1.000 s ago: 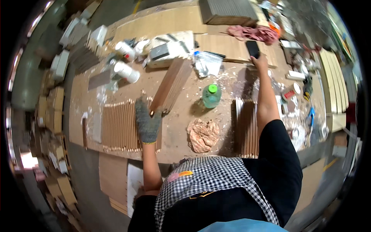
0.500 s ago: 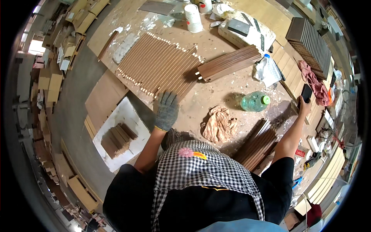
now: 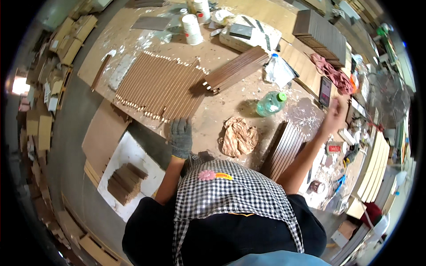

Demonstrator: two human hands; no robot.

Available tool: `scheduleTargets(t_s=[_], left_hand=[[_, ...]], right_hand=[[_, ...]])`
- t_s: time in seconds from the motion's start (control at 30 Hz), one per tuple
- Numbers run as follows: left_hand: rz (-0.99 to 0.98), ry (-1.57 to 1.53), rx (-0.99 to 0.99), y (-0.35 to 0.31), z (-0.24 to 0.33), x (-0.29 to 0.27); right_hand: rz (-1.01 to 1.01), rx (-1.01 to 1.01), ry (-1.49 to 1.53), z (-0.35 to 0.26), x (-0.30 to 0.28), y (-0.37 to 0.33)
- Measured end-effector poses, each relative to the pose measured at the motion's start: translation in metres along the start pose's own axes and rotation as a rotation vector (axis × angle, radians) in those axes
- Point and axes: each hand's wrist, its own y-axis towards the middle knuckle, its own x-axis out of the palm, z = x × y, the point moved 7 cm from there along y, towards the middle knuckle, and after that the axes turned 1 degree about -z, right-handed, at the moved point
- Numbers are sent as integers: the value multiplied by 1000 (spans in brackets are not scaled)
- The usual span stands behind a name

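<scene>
Since the earlier frame the right hand [image 3: 336, 111] has drawn slightly back from the dark phone [image 3: 325, 91], which lies on the workbench [image 3: 230, 99] just beyond its fingertips; its fingers appear loosely spread and empty, though motion blur limits certainty. The gloved left hand [image 3: 180, 136] rests flat, fingers extended, at the near edge of a mat of brown slats [image 3: 162, 86]. A crumpled rag [image 3: 238, 136], green-capped bottle [image 3: 270, 103] and slat bundle [image 3: 284, 148] lie between the hands. Cardboard stacks [image 3: 42, 124] line the floor.
</scene>
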Motion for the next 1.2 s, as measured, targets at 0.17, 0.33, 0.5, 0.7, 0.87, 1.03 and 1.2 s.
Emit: scheduleTargets(t_s=[0.17, 0.33, 0.5, 0.7, 0.87, 1.03, 1.2], left_hand=[[-77, -28, 24, -3, 2, 6], [-99, 30, 126, 20, 9, 9], [-97, -21, 188, 19, -3, 4], [-122, 88, 154, 20, 24, 43], [-150, -56, 38, 34, 19, 79], [-135, 5, 21, 32, 21, 79], [-146, 5, 151, 37, 25, 80]], right_hand=[[-1189, -240, -644, -47, 106, -239], [-934, -390, -728, 22, 103, -309], [-1014, -205, -538, 7, 110, -290], [-363, -501, -547, -49, 115, -127], [-425, -352, -716, 40, 157, -75], [-222, -486, -886, 32, 162, -67], [-547, -316, -695, 83, 183, -52]])
